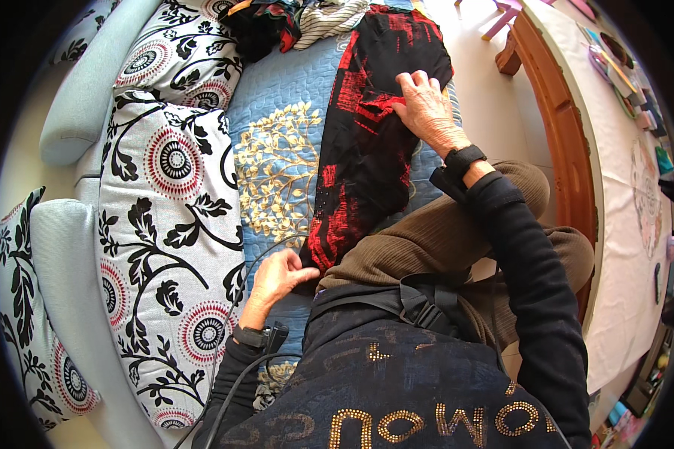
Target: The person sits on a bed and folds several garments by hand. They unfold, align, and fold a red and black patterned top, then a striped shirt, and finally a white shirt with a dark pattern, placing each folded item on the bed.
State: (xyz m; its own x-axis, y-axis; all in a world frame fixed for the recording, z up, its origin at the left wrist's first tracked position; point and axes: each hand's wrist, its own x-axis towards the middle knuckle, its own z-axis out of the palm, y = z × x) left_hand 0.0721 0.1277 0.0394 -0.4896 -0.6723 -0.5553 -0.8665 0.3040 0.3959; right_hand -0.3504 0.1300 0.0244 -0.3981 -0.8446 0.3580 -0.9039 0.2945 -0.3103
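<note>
A black and red garment [367, 157] lies in a long narrow shape on the blue quilted seat cover [266, 97], just left of my bent knees. My right hand [428, 112] is on its far part, thumb and fingers closing on the cloth where a red fold is bunched up. At the near end my left hand [278, 278] pinches the garment's corner with thumb and forefinger; the other fingers are curled and partly hidden. Which part of the garment each hand grips cannot be made out.
Patterned cushions [168, 247] and pale grey armrests [67, 277] line the left side. Other clothes, one a striped cloth [329, 22], are heaped at the far end. On the right stands a wooden table [558, 112] with a white cover and small items. Thin cables run beside my left arm.
</note>
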